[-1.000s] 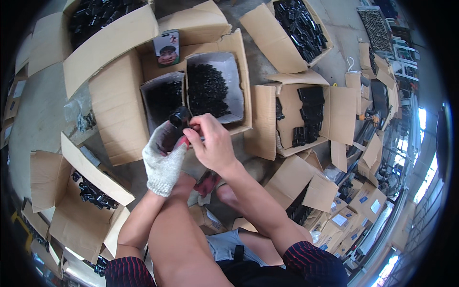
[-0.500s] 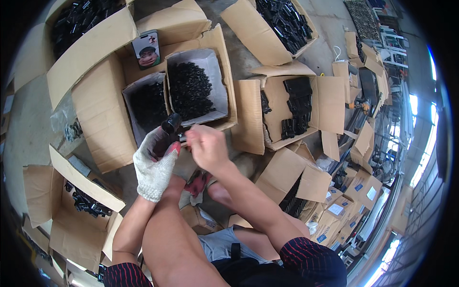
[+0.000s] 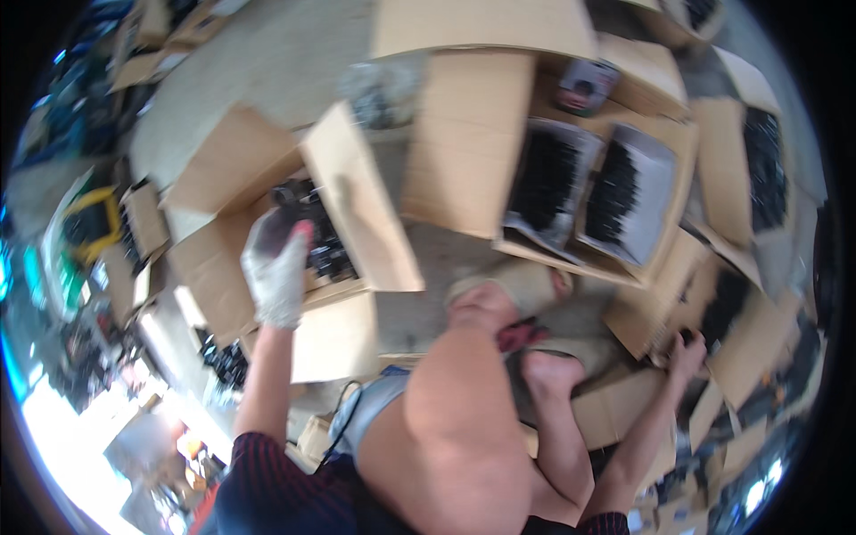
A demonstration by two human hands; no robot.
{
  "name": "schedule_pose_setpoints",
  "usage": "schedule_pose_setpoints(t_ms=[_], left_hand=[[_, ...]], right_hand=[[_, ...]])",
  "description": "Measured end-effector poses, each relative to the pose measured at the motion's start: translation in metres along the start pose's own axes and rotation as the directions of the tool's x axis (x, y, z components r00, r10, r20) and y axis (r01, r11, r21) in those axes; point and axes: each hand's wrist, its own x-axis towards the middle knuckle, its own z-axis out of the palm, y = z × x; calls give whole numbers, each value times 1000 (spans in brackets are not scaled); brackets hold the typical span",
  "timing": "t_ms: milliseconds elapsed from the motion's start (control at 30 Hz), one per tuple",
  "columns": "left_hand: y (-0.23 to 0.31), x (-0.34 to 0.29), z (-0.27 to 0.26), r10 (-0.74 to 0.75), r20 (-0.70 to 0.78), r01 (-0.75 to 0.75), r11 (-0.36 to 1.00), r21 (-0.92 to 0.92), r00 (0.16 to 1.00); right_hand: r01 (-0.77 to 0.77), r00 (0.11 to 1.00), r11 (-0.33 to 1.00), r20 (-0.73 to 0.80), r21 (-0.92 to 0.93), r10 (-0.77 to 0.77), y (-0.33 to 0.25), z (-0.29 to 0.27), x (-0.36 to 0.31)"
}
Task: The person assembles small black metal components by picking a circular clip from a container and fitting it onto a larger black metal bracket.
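My left hand (image 3: 275, 272), in a white glove with dark fingers and a pink thumb tip, is over the open cardboard box (image 3: 209, 276) on the left. A short black tubular part (image 3: 290, 193) shows at its closed fingers, blurred against the black parts (image 3: 332, 251) in that box. Bare and stretched far out to the right, my right hand (image 3: 685, 358) reaches into another open box (image 3: 644, 314). Its fingers close on a small dark part (image 3: 687, 337), partly hidden. More black parts (image 3: 727, 303) lie beside it in that box.
Between my hands stands a large box (image 3: 464, 143) holding two trays, a left tray (image 3: 584, 147) and a right tray (image 3: 658, 183), of small black pieces. A phone (image 3: 587, 86) leans inside it. My bent leg and feet are in front. A clear plastic bag (image 3: 383, 94) lies on the floor.
The view has swung left. My hands, close together over the trays before, are now wide apart: the left with its black part over the left box, the right in the right box.
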Motion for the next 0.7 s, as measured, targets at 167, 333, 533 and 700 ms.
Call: schedule_pose_setpoints(t_ms=[167,333,533,700], left_hand=[[-71,-12,-72,-259,-104,255,966,-53,960],[-53,-31,-57,-108,-130,120,988,92,986],[56,-62,63,252,302,-258,966,-21,919],[107,-74,154,282,779,-193,959,-208,560]], right_hand=[[107,984,993,147,-41,-100,-20,11,28],[140,988,982,52,123,-148,-8,-5,29],[172,980,837,-6,520,-198,-11,-54,1],[168,985,544,-119,822,-124,-127,-91,-44]])
